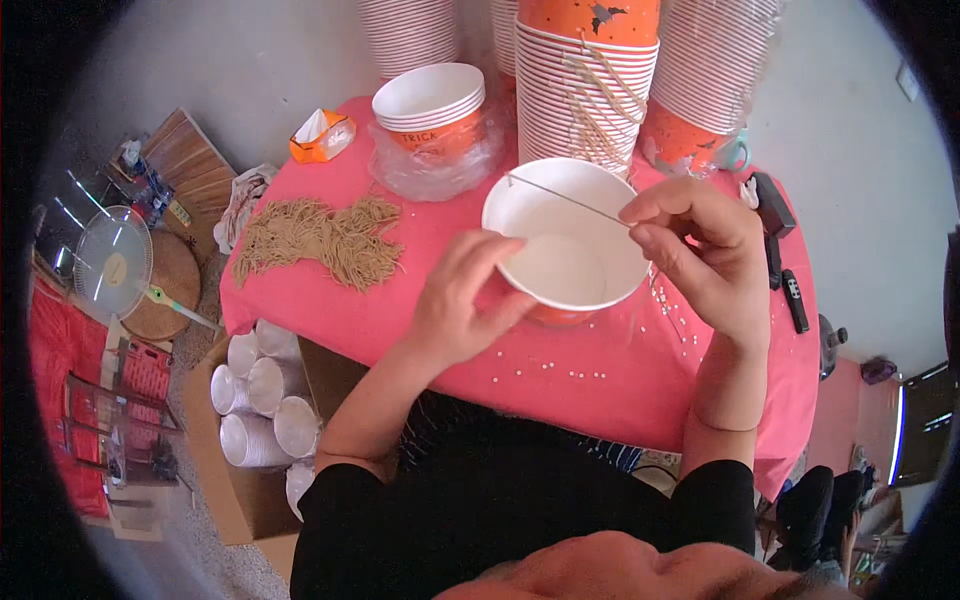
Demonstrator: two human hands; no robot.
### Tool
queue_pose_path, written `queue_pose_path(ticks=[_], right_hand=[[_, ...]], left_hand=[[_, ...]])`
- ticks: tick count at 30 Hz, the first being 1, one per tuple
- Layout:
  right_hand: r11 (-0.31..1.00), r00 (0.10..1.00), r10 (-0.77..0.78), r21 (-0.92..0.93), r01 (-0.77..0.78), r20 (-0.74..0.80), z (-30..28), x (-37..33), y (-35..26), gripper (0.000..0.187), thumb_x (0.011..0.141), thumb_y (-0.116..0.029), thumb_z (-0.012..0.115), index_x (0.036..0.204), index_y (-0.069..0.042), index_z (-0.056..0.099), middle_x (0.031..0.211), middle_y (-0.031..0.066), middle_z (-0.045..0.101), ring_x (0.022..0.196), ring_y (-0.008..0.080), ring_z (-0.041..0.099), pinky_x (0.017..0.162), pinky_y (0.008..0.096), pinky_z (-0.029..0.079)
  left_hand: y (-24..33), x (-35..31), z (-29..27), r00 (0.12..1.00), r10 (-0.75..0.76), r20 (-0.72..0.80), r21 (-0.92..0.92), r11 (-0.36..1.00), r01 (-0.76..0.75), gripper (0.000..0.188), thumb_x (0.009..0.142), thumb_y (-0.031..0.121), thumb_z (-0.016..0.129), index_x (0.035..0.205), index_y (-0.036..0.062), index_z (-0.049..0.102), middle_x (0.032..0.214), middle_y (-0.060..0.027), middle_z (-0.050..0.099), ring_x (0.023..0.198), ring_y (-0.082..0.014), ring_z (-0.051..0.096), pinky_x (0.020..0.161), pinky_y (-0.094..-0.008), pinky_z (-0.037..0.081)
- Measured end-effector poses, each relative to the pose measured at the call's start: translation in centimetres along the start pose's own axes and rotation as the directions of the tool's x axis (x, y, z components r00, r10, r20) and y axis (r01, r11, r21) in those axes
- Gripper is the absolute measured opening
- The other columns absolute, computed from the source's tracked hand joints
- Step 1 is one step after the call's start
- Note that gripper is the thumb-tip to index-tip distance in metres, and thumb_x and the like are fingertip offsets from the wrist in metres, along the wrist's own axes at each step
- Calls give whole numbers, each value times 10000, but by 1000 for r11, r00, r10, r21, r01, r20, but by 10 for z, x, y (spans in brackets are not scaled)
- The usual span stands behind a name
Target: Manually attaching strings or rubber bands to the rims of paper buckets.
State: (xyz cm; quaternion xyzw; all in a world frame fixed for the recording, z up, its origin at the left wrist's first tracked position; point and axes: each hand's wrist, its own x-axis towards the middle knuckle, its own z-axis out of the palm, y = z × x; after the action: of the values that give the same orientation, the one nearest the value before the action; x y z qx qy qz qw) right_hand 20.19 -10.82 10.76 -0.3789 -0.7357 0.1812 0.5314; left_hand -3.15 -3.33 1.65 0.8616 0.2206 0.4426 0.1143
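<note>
A white-lined paper bucket (565, 250) with an orange outside stands at the middle of the pink-covered table, its mouth facing me. My left hand (460, 300) grips its near left side, thumb and fingers spread around the rim. A thin tan cord (570, 198) runs straight across the mouth from the far left rim. Above the right rim, my right hand (700, 250) pinches the cord's other end between thumb and forefinger. A heap of similar tan cords (318, 240) lies on the table's left part.
A tall stack of paper buckets (575, 95) with cords hanging on it stands behind. Nearby are a plastic-wrapped bucket stack (428, 110), an orange packet (322, 135) and a black tool (795, 300). Small white bits (575, 374) dot the pink cloth (620, 410). An open carton (235, 500) holds white cups.
</note>
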Motion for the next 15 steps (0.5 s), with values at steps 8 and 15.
queue_pose_path(ticks=[8, 15], right_hand=[[884, 962, 159, 403, -239, 221, 8, 3, 0, 90, 875, 70, 594, 956, 34, 614, 777, 36, 616, 584, 65, 549, 519, 182, 428], [767, 913, 146, 540, -347, 380, 25, -2, 5, 94, 919, 22, 573, 997, 0, 621, 812, 43, 670, 681, 93, 657, 549, 191, 501]], left_hand=[[-22, 2, -24, 945, -195, -262, -74, 981, 182, 141, 900, 92, 599, 994, 5, 658, 1086, -117, 636, 969, -200, 592, 814, -303, 482], [50, -8, -9, 909, -179, 376, -874, 256, 412, 439, 986, 129, 502, 1391, -2, 396, 938, -91, 619, 817, -118, 584, 639, -238, 468]])
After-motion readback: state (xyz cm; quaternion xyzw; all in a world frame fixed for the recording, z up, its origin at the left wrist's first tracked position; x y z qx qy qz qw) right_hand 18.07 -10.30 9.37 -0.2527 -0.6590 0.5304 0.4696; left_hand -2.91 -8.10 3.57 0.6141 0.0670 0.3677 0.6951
